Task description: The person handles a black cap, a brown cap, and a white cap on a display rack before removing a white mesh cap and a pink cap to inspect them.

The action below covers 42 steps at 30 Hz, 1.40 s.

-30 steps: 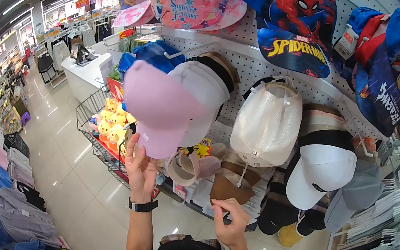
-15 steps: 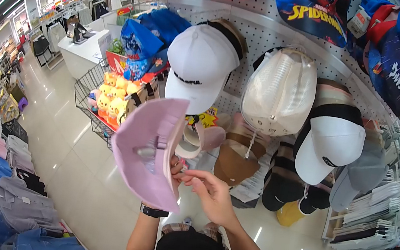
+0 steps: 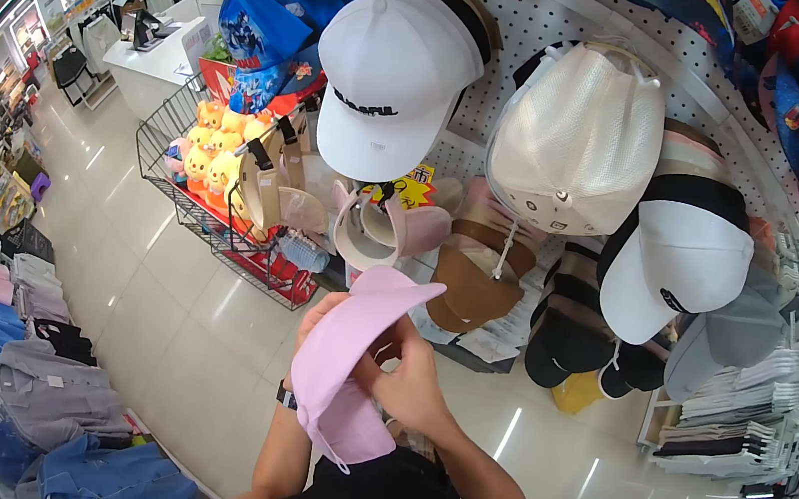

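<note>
A pink hat (image 3: 345, 354) is held up near my chest, its brim curving toward the upper right. My left hand (image 3: 318, 320) grips it from behind on the left side, partly hidden by the fabric, with a watch on the wrist. At its right edge my right hand (image 3: 408, 377) has its fingers bent in against the hat, the fingertips hidden. Just above hang pale pink visors (image 3: 366, 235) and a brown cap (image 3: 476, 295). A white cap (image 3: 392, 77) with dark lettering hangs higher up.
A wire basket (image 3: 166, 148) of yellow plush toys (image 3: 216, 150) stands at the left. Beige (image 3: 580, 142) and white-and-black caps (image 3: 674, 271) hang from the perforated wall (image 3: 508, 42). Folded clothes (image 3: 52, 396) lie lower left, and hangers (image 3: 740, 426) fill a rack at the right.
The pink hat has turned and come lower, closer to my body. My right hand has moved up against it. The view has shifted, so the displays sit higher and more floor shows.
</note>
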Motion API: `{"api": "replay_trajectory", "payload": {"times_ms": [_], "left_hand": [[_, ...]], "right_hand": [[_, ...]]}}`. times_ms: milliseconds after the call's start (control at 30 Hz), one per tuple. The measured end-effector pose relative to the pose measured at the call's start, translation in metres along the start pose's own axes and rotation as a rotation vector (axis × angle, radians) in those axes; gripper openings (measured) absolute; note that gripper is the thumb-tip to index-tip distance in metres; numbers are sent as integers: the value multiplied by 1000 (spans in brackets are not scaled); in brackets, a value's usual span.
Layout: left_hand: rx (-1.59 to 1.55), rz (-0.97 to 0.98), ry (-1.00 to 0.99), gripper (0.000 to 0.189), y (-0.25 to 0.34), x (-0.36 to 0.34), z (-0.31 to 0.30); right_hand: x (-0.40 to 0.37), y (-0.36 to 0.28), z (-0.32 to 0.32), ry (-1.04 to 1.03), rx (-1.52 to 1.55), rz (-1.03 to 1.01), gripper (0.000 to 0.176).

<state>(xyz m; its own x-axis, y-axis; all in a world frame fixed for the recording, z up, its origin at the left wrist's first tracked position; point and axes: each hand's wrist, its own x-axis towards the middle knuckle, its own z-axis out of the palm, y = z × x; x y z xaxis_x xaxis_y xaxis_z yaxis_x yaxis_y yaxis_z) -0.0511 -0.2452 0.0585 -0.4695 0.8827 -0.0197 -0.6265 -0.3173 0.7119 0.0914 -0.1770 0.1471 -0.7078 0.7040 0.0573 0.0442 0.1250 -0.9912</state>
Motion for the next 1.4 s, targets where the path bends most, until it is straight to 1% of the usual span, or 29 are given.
{"api": "replay_trajectory", "payload": {"times_ms": [100,200,267,400,467,500,533,567,600,633,667,700,733,800,900,1000,1133,1200,1233,1300,1400], "left_hand": [[-156,-43,-25,23,-10,7,-6],[-143,-78,3,20,-16,13,-7],[-124,-71,-1,19,-20,17,-8],[-32,-28,-13,15,-24,26,-5],[943,827,367,15,13,18,136],[233,592,161,26,6,25,102],[-454,312,-58,37,6,30,62],[-487,362,-90,43,19,30,59],[-518,412,-126,48,31,30,57],[-506,430,-134,48,42,30,53],[-438,488,58,47,51,28,48],[-370,544,251,45,61,26,39],[-86,620,16,42,73,25,20],[-100,774,218,48,95,29,49],[-69,864,197,47,107,30,66],[7,856,237,47,111,38,86],[67,855,205,45,109,54,88],[31,861,300,45,106,61,95],[28,867,297,45,105,62,98],[5,871,354,44,102,64,101],[20,876,348,44,95,65,99]], "right_hand": [[5,-4,-3,57,38,-29,33],[7,-8,-11,96,-9,-44,35],[8,-9,-19,42,-96,-9,40],[12,-10,-35,-9,-95,-24,38],[14,3,-43,-58,56,-98,34],[13,8,-47,-70,130,-95,28],[11,13,-54,-83,138,-109,28],[9,18,-62,-95,186,-81,25],[8,25,-70,-108,234,-54,21],[7,36,-79,-103,258,-76,21],[4,44,-87,-116,265,-93,21],[3,51,-96,-91,285,-40,20],[1,55,-104,-66,304,14,20],[-1,61,-118,-63,316,14,17],[-1,76,-132,-10,316,80,14],[1,85,-142,-19,320,56,13],[2,90,-156,-30,298,53,13],[1,90,-162,-28,298,55,12],[2,90,-166,-30,295,48,12],[1,92,-172,-33,287,82,12],[1,98,-178,-28,292,76,12]]}}
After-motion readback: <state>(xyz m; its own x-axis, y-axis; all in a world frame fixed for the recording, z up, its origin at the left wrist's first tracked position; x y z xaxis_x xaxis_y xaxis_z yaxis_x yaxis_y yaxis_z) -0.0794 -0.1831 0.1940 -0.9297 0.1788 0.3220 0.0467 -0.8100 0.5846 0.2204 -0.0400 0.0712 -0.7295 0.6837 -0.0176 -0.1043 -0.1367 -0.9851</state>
